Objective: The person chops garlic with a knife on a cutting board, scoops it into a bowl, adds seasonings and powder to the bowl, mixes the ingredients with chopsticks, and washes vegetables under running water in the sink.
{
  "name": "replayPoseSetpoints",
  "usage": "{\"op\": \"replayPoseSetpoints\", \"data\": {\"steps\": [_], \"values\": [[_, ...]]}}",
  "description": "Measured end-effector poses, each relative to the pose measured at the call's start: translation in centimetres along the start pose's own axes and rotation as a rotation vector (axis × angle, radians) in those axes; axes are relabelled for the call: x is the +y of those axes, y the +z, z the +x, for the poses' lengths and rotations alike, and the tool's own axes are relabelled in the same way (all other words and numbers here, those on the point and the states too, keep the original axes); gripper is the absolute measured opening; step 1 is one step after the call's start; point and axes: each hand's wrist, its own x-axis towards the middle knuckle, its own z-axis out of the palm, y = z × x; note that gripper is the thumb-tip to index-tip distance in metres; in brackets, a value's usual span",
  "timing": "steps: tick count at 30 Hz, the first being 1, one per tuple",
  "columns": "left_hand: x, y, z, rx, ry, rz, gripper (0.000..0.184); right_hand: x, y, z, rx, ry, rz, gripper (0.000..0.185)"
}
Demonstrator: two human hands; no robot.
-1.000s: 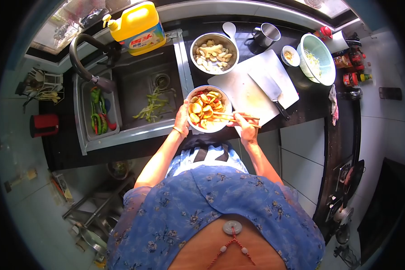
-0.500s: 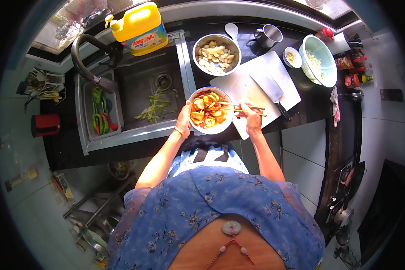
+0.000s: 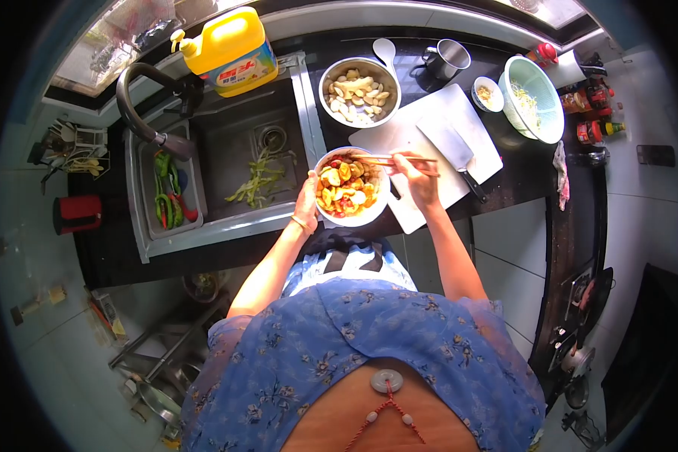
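My left hand (image 3: 306, 202) grips the left rim of a white bowl (image 3: 385, 197) at the counter's front edge. Inside lie yellow slices mixed with red pieces (image 3: 342, 184). From the right, my right hand (image 3: 416, 181) is closed around a pair of chopsticks (image 3: 399, 160), whose tips reach into the upper part of the bowl. Behind that hand a white cutting board (image 3: 407, 135) carries a cleaver (image 3: 446, 143) with a black handle. A steel bowl (image 3: 360, 96) of pale cloves and a piece of ginger stands beyond the white bowl.
On the left is a sink (image 3: 233, 218) with green peelings and a tray of peppers (image 3: 168, 197). A yellow detergent jug (image 3: 237, 56) stands behind it. At the back right are a metal mug (image 3: 448, 59), a small bowl (image 3: 488, 94) and a pale green basket (image 3: 532, 98).
My right hand and the chopsticks have shifted slightly up and left, so the tips are now nearer the bowl's far rim. The food has been stirred about; my left hand keeps its hold.
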Motion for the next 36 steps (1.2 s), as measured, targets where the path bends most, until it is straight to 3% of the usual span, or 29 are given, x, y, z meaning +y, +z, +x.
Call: {"op": "replayPoseSetpoints", "data": {"steps": [5, 12, 16, 18, 20, 25, 28, 32, 36], "values": [[0.1, 0.5, 0.1, 0.036, 0.064, 0.046, 0.055, 1.6, 0.8, 0.6, -0.22, 0.143, 0.174, 0.011], [0.1, 0.2, 0.6, -0.001, 0.038, -0.039, 0.056, -4.0, 0.0, -4.5, -0.274, 0.11, -0.031, 0.015], [0.7, 1.0, -0.1, -0.052, 0.014, 0.023, 0.063, -2.8, 0.4, -6.3, -0.346, 0.232, -0.141, 0.013], [0.4, 0.4, 0.6, -0.113, 0.013, -0.007, 0.063, -1.6, 1.0, -5.9, -0.285, 0.141, -0.129, 0.015], [0.6, 0.5, 0.3, -0.04, -0.005, 0.037, 0.062, -0.4, 0.9, -4.9, -0.207, 0.064, -0.125, 0.016], [0.5, 0.4, 0.1, -0.039, 0.021, 0.064, 0.064, -3.0, -1.4, -4.2, -0.125, 0.043, -0.04, 0.013], [0.4, 0.5, 0.0, -0.013, 0.006, 0.001, 0.057, -3.2, -2.7, -4.1, 0.039, 0.041, -0.081, 0.012], [0.5, 0.9, -0.1, 0.004, 0.017, -0.031, 0.056, 1.9, -2.0, -4.6, 0.112, 0.191, 0.086, 0.012], [0.8, 1.5, -0.6, 0.044, 0.025, -0.016, 0.056, 2.3, -0.1, -5.3, 0.151, 0.258, 0.251, 0.013]]}}
